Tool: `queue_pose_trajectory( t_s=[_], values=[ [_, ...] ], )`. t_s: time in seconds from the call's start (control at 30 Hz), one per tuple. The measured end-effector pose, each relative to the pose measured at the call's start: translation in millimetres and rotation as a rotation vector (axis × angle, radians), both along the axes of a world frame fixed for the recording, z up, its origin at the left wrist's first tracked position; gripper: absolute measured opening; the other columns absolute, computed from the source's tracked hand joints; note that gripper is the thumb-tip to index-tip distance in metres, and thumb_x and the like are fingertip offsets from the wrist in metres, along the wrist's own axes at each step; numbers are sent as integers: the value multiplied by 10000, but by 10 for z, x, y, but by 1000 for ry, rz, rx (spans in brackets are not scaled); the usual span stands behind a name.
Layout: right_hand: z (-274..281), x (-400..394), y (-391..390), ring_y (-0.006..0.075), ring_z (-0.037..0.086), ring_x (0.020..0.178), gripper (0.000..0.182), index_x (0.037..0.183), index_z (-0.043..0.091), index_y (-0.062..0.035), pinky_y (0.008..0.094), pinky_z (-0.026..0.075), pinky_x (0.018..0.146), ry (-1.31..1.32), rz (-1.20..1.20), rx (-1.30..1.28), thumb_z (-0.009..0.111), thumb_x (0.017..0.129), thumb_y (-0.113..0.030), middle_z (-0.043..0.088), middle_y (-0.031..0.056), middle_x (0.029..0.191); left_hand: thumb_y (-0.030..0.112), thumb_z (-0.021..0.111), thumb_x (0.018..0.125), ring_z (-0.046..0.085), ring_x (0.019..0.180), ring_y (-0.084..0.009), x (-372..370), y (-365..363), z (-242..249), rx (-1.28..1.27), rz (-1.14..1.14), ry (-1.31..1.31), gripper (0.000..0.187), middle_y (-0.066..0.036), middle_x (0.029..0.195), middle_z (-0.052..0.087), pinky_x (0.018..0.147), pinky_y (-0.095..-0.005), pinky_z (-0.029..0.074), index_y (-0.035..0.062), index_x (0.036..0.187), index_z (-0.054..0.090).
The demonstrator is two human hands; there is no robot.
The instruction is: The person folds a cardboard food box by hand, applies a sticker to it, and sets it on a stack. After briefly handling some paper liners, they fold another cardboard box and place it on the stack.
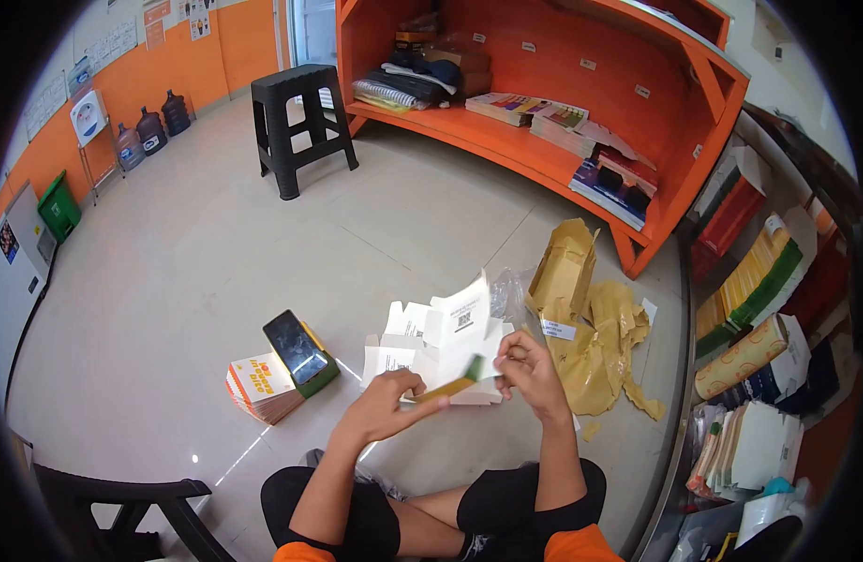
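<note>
My left hand (387, 403) holds a slim yellow-and-green card (458, 384), slightly blurred, between thumb and fingers. The fingers of my right hand (533, 375) are pinched together just right of the card's green end; what they grip, if anything, is too small to make out. Beneath and behind both hands lie unfolded white cartons (403, 323) with printed text. One white panel (464, 317) bearing a QR code stands up beyond the card. To the left, a stack of orange-and-white cards (261, 379) sits beside a dark phone (295, 347), which rests on a green-and-yellow stack (319, 375).
Torn brown wrapping paper (595, 337) and clear plastic (511, 290) lie to the right. A black stool (300, 122) stands near an orange shelf (544, 159). Crowded shelving (750, 365) borders my right side. Another black stool (122, 496) is at lower left.
</note>
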State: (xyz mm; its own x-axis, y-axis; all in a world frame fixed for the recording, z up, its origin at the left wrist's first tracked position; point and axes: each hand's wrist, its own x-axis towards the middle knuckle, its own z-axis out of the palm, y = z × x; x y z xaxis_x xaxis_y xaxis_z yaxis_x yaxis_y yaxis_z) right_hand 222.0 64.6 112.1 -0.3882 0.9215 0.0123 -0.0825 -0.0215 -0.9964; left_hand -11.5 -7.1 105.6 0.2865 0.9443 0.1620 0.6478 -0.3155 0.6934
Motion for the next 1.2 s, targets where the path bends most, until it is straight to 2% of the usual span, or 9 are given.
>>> queue_pose_trajectory(
  t_s=[0.07,0.17,0.2,0.3,0.33,0.43,0.57,0.77,1.2],
  values=[
    [-132,-90,-9,66,555,630,104,913,518,-27,200,446,467,-59,52,86,604,856,-10,560,20,779,243,540,918,570,988,-283,101,55,-312,82,71,124,255,-133,983,639,921,-365,410,36,967,681],
    [-202,-254,-73,66,540,633,132,925,509,-22,195,450,512,-172,3,128,612,846,3,534,17,774,276,533,929,517,1032,-283,294,57,-404,212,258,-79,285,-144,1009,623,960,-367,353,46,984,692],
    [-181,-306,-98,67,544,666,177,943,498,-20,197,458,522,-142,-33,129,623,825,20,533,22,790,253,565,914,557,874,-269,333,83,-392,277,336,-61,257,-119,915,644,838,-357,427,32,969,685],
    [-200,-394,-112,73,552,635,266,1015,456,-26,197,457,496,-140,-136,285,622,816,35,532,37,800,208,617,881,562,682,-223,390,67,-337,54,442,-162,203,-79,807,654,658,-331,463,28,945,683],
    [-172,-425,-145,75,556,624,298,1039,434,-30,198,458,484,-136,-139,256,618,815,39,533,42,802,151,646,863,578,593,-151,416,77,-411,42,470,-300,172,-50,735,654,560,-271,473,6,954,668],
    [-115,-515,-233,87,578,571,387,1118,354,-47,206,467,441,-158,-121,250,590,827,52,532,63,804,115,628,881,621,668,-113,427,123,-480,-213,423,-842,182,-69,789,668,613,-226,502,-29,992,645],
    [-200,-564,-257,131,615,574,336,1104,379,-30,245,478,448,-202,-131,371,560,832,49,558,76,752,106,612,896,638,710,-110,410,130,-501,-216,342,-963,213,-82,830,668,662,-225,529,-53,1036,624],
    [-216,-589,-265,160,621,555,282,1055,406,-19,272,478,471,-197,-199,490,543,821,57,566,77,680,101,619,890,635,713,-111,472,100,-467,-179,331,-1034,220,-87,829,667,672,-234,546,-60,1040,627],
    [-212,-601,-286,113,572,516,251,1023,423,-17,252,447,458,-196,-225,532,532,816,72,551,66,656,53,613,864,653,708,-119,537,13,-308,71,362,-734,223,-121,818,682,601,-241,565,-28,1067,658]
  ],
)
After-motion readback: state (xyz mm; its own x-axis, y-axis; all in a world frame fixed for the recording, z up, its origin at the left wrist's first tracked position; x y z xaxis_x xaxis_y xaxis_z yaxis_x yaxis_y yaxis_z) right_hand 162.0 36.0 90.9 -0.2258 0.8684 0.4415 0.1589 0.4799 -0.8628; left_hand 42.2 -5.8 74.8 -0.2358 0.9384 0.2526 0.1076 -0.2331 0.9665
